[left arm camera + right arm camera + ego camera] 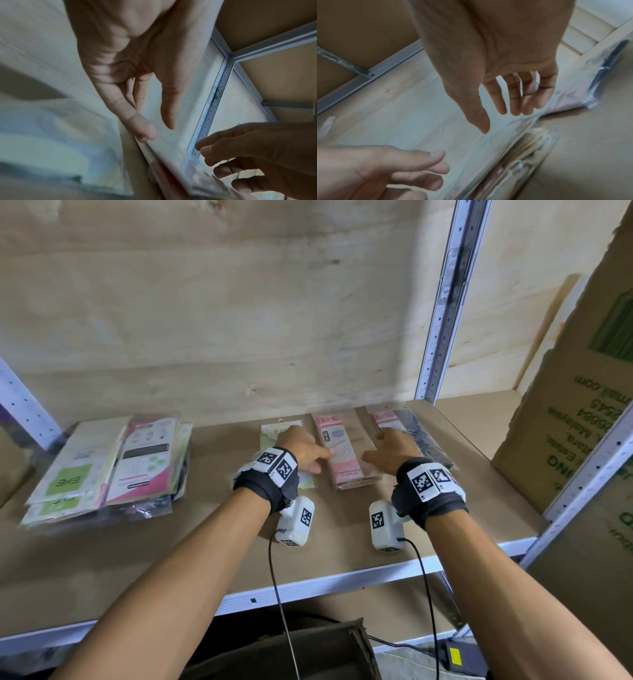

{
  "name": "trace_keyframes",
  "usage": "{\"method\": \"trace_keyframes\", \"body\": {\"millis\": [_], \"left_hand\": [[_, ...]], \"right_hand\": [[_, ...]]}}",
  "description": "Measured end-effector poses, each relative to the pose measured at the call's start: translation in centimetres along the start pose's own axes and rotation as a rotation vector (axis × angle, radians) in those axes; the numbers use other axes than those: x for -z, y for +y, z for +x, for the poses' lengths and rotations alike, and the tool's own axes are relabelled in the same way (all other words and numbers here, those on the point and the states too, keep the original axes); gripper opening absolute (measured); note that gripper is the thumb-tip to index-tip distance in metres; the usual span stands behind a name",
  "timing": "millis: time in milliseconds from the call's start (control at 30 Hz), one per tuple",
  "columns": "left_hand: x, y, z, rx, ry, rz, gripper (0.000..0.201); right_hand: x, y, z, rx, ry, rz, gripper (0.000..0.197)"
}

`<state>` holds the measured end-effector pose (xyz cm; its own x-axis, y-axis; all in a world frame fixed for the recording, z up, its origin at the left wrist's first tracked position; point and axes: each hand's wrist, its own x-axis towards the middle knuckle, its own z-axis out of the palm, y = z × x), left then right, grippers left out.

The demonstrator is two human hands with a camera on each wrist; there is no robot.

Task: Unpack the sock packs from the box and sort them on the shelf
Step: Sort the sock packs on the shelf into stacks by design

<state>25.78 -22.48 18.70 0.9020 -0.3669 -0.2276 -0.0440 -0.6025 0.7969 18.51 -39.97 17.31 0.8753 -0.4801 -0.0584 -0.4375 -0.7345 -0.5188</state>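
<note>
On the shelf, pink pack lying flat between left hand and right hand — both relaxed, fingers spread, gripping nothing. Looks light, floppy, slick in its film — best pinched along the long edges, over the stiffer card.

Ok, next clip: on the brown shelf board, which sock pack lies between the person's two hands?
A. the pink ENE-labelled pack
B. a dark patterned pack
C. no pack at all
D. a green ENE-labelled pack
A: in the head view the pink ENE-labelled pack lies flat on the brown shelf board, with the left hand at its left edge and the right hand at its right.
</note>
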Motion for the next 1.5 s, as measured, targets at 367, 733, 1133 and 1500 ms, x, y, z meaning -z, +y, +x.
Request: {"method": "trace_keyframes", "body": {"millis": [367, 733, 1133, 1500], "left_hand": [[10.6, -9.8, -6.5, -0.154, 0.307, -0.263, 0.002], [20.5, -17.9, -8.8, -0.114, 0.714, -0.455, 0.01], [22.5, -20.1, -9.4, -0.106, 0.757, -0.447, 0.011], [21.0, -17.9, -11.0, -0.242, 0.48, 0.075, 0.064]], "right_hand": [[-2.4, -7.2, -5.0, 0.37, -0.095, 0.352, 0.01], [-11.2, -20.5, -6.3, 0.351, -0.397, 0.501, 0.007], [-19.1, -27.1, -4.6, 0.192, -0.481, 0.482, 0.052], [-10.1, -19.5, -7.0, 0.217, -0.542, 0.97, 0.042]]}}
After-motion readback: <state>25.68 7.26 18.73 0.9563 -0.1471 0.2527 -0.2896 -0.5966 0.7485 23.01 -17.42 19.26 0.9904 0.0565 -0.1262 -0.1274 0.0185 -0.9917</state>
